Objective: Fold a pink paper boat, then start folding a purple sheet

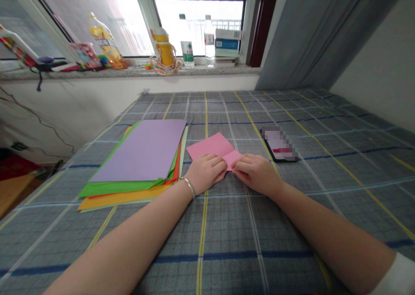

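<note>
A pink sheet of paper (210, 145), creased and partly folded, lies on the plaid cloth in front of me. My left hand (206, 172), with a silver bangle at the wrist, has its fingers curled over the paper's near left edge. On the near right corner, my right hand (256, 172) pinches the paper between thumb and fingers. The two hands are close together, with a small folded part of the pink paper showing between them. Their fingertips partly hide the near edge. Left of my left hand is a stack of coloured paper (139, 150), purple on top.
A phone (279, 144) lies on the plaid cloth (292, 252) to the right. Behind, the windowsill (129, 73) holds a yellow cup (165, 53), a clear bottle (209, 44), a white-and-green tube (187, 54) and boxes (227, 44). A grey curtain (308, 31) hangs at right.
</note>
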Demonstrator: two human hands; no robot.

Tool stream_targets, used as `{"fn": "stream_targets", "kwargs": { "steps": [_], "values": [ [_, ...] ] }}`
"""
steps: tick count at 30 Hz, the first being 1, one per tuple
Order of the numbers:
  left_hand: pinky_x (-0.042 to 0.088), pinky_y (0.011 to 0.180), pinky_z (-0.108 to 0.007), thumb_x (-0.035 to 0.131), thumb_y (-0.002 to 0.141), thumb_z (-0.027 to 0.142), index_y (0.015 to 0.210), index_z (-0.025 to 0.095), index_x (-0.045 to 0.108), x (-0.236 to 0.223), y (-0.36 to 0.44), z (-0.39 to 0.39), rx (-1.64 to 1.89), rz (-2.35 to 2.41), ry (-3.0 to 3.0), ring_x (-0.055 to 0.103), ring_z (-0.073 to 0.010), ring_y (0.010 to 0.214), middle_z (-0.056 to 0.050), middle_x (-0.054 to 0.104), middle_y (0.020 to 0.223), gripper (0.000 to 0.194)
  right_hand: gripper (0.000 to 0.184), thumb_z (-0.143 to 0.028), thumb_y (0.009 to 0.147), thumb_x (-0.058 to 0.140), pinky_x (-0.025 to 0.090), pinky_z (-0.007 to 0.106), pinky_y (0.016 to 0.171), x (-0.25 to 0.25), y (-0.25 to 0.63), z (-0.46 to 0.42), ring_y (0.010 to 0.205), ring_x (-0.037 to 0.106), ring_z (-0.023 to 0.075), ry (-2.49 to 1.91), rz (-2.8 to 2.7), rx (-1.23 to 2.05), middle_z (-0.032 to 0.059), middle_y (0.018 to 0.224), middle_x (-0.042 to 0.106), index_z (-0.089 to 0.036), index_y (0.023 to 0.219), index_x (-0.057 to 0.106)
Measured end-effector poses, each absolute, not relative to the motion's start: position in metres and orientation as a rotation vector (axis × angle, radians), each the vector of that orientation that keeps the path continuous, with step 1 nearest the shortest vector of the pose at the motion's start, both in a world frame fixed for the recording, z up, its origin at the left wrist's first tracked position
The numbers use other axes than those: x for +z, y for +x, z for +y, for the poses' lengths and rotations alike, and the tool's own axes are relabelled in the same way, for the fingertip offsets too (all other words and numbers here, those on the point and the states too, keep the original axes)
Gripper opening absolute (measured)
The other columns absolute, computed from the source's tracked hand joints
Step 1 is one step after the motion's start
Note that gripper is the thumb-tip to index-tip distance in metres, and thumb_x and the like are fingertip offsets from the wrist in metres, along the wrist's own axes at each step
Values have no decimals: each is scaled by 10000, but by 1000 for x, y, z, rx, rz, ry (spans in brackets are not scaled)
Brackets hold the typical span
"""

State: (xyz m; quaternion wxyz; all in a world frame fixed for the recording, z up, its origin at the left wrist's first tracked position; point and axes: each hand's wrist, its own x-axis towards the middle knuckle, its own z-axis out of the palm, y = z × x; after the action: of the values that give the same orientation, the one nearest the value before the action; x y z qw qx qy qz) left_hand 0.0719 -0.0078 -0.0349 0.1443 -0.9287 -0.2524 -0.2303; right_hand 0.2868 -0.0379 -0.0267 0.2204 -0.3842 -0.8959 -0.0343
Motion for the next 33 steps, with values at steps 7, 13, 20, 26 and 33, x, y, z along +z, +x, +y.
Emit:
{"fn": "stream_targets", "kwargs": {
  "steps": [7, 13, 20, 26, 33],
  "values": [
    [427, 655, -257, 481, 916, 223, 780, 177, 576, -34, 70, -8, -741, -753, -2671, 558, -134, 712, -14, 637, 760, 173, 125, -231, 899, 512, 433, 308, 763, -27, 301, -35, 891, 604, 185, -1089, -2389, -14, 41, 912, 701, -220, 847, 625],
    [453, 678, -261, 475, 910, 213, 767, 174, 581, -32, 69, -9, -742, -762, -2710, 566, -137, 723, -24, 637, 755, 182, 111, -201, 887, 512, 446, 310, 771, -23, 314, -32, 887, 609, 184, -1032, -2438, 61, 39, 917, 696, -219, 860, 618],
    [462, 688, -262, 476, 894, 192, 727, 175, 561, -31, 65, -8, -777, -791, -2718, 561, -132, 706, -27, 632, 753, 189, 126, -199, 875, 514, 464, 309, 758, -20, 327, -28, 883, 615, 183, -1023, -2420, 102, 41, 920, 698, -222, 836, 632],
    [450, 659, -259, 507, 869, 191, 706, 174, 540, -27, 63, -7, -850, -795, -2716, 545, -139, 691, -23, 619, 722, 167, 91, -205, 858, 546, 476, 322, 774, -19, 338, -24, 901, 627, 194, -1072, -2385, 103, 46, 944, 699, -221, 832, 631],
    [463, 688, -256, 494, 873, 173, 719, 171, 550, -24, 59, -6, -844, -787, -2761, 561, -132, 718, -25, 625, 734, 164, 92, -196, 854, 556, 482, 328, 794, -17, 344, -22, 897, 630, 185, -1026, -2355, 177, 38, 953, 701, -218, 774, 597]
  ]
}}
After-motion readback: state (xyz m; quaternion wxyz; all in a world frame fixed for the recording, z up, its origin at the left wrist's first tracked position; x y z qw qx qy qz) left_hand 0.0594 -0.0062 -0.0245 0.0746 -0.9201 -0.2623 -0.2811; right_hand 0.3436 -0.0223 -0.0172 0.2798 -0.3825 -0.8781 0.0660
